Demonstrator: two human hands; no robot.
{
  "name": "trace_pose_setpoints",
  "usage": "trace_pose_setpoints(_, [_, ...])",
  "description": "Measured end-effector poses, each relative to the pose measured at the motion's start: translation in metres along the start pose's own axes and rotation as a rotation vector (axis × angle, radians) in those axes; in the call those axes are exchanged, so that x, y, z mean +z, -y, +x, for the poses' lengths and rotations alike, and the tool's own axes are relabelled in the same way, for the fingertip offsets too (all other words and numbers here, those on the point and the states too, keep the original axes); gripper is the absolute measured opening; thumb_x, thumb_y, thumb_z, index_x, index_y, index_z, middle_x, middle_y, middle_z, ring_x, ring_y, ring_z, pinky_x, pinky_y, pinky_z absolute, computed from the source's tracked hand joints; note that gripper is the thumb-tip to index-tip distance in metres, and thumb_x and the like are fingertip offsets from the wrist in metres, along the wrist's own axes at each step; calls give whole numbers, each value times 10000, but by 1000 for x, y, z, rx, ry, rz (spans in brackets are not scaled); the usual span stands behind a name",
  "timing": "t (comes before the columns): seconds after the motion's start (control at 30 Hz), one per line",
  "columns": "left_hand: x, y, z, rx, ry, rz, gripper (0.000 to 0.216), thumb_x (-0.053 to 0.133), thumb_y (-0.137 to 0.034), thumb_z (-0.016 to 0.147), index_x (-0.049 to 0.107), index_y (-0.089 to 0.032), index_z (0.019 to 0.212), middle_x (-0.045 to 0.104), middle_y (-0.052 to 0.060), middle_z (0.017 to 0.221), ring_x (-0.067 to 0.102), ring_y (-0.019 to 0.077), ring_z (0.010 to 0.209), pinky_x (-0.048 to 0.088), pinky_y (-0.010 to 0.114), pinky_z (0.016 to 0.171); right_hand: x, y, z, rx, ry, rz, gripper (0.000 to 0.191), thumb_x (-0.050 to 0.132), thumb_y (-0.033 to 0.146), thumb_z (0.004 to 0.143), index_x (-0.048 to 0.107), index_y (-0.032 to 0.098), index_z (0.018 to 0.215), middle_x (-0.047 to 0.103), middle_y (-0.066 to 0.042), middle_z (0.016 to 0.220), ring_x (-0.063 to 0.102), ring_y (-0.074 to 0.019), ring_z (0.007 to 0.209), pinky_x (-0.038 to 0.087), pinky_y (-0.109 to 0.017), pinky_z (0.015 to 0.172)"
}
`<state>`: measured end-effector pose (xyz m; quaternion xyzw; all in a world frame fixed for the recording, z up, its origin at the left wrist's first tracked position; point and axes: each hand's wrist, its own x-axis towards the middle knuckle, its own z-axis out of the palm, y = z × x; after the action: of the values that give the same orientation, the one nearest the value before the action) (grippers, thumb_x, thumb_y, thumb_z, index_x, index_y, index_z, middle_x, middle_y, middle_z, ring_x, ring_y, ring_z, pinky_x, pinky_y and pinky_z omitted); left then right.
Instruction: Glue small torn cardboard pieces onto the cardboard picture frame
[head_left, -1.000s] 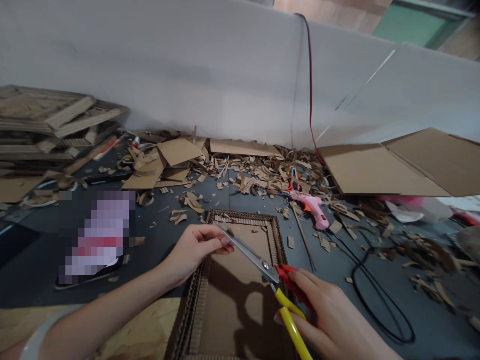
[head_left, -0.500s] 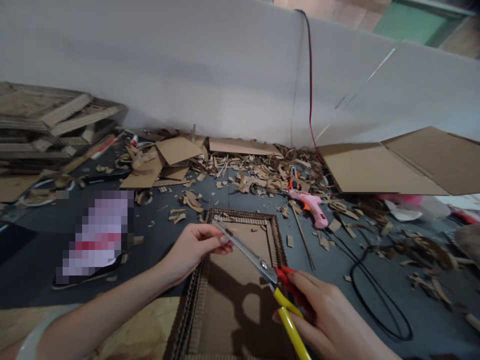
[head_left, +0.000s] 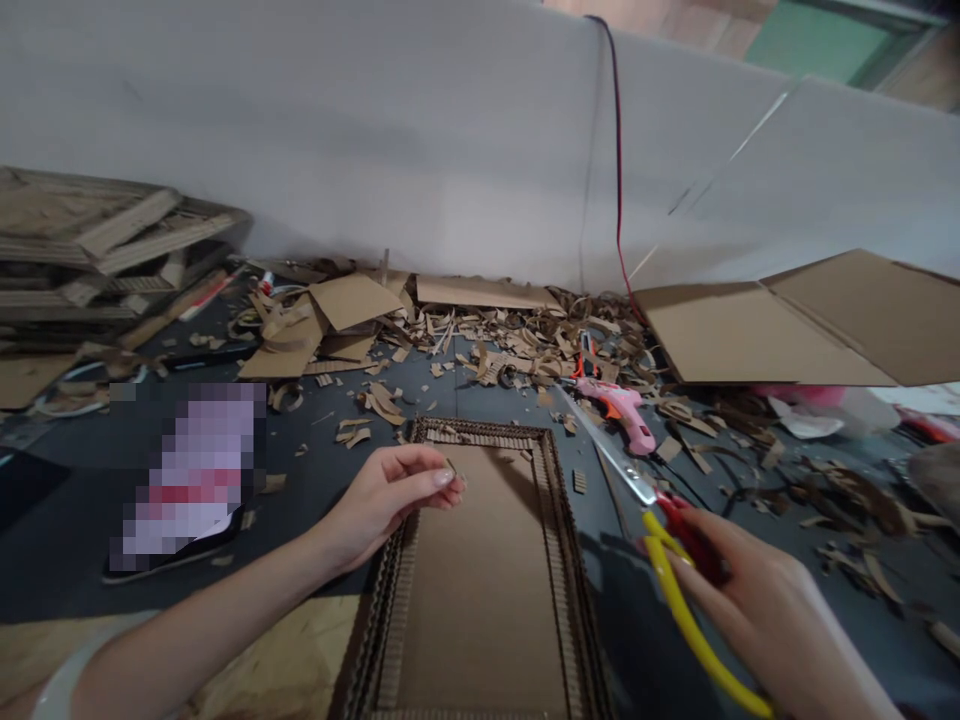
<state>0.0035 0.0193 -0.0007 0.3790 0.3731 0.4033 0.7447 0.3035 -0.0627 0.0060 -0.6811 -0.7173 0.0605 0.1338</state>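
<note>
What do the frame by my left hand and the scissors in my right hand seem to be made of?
The frame looks like unpainted brown corrugated cardboard: its layered edges show wavy fluting. The scissors' blades appear to be steel, going by their grey metallic sheen. Their glossy yellow and red handles look like moulded plastic, though the look alone can't rule out a rubbery coating.
</note>
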Motion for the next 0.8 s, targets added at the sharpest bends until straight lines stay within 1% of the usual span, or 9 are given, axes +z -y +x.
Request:
trace_pose_setpoints(0.17, [-1, -1, 0, 7, 13, 7, 108, 713, -190, 606, 625, -131, 628, 680, 18, 619, 593, 93, 560, 467, 190, 579, -1, -44, -18, 175, -3, -71, 263, 483, 439, 772, 572, 212, 871, 679, -105, 725, 645, -249, 614, 462, -291, 504])
trace_pose_setpoints(0.27, [0, -3, -1, 19, 28, 15, 114, 707, -191, 604, 612, -132, 621, 670, 8, 602, 577, 83, 542, 454, 176, 554, 2, -50, -28, 242, 94, -66, 258, 498, 439, 752, 575, 216, 855, 679, -101, 701, 650, -265, 606, 473, -316, 507])
trace_pose_setpoints(0.4, [1, -5, -1, 26, 31, 32, 111, 698, -205, 613, 612, -136, 623, 663, 5, 596, 571, 82, 538, 448, 168, 539, 7, -49, -27, 257, 49, -139, 254, 512, 472, 734, 579, 263, 860, 681, -114, 724, 650, -287, 638, 464, -349, 514])
trace_pose_setpoints(0.47, [1, -5, -1, 32, 23, 59, 107, 693, -206, 616, 612, -137, 617, 656, 4, 590, 565, 84, 537, 446, 171, 538, 5, -52, -22, 242, 77, -148, 264, 525, 469, 732, 594, 267, 887, 685, -118, 803, 654, -284, 703, 485, -355, 545])
trace_pose_setpoints(0.53, [1, -4, -1, 55, 15, 110, 101, 687, -201, 618, 607, -140, 610, 650, 3, 587, 559, 88, 536, 445, 178, 541, -1, -54, -15, 180, 109, -134, 300, 563, 453, 706, 614, 236, 907, 677, -121, 893, 649, -288, 782, 510, -388, 640])
trace_pose_setpoints(0.63, [2, -1, -3, 112, 35, 290, 73, 664, -187, 642, 613, -144, 614, 654, 15, 612, 562, 103, 566, 449, 196, 568, -13, -40, -5, 30, 11, -144, 291, 555, 423, 740, 627, 202, 915, 648, -144, 972, 617, -290, 876, 484, -427, 769])
trace_pose_setpoints(0.7, [5, 1, -7, 130, 63, 458, 52, 644, -178, 660, 628, -141, 627, 653, 30, 635, 564, 116, 593, 448, 205, 577, -18, -13, 2, -131, -167, -101, 253, 464, 381, 811, 622, 200, 891, 647, -133, 917, 607, -270, 854, 489, -416, 734])
trace_pose_setpoints(0.77, [8, 2, -11, 136, 98, 585, 51, 624, -173, 669, 639, -136, 636, 647, 40, 641, 560, 124, 596, 444, 208, 568, -17, 24, 11, -336, -135, 20, 195, 435, 289, 848, 608, 215, 900, 635, -84, 906, 590, -221, 853, 492, -362, 728])
trace_pose_setpoints(0.8, [10, 2, -13, 140, 118, 626, 56, 616, -171, 672, 640, -134, 637, 645, 43, 644, 562, 128, 598, 444, 210, 570, -15, 44, 15, -444, -57, 77, 173, 440, 236, 855, 604, 216, 906, 630, -66, 909, 576, -200, 866, 486, -339, 754])
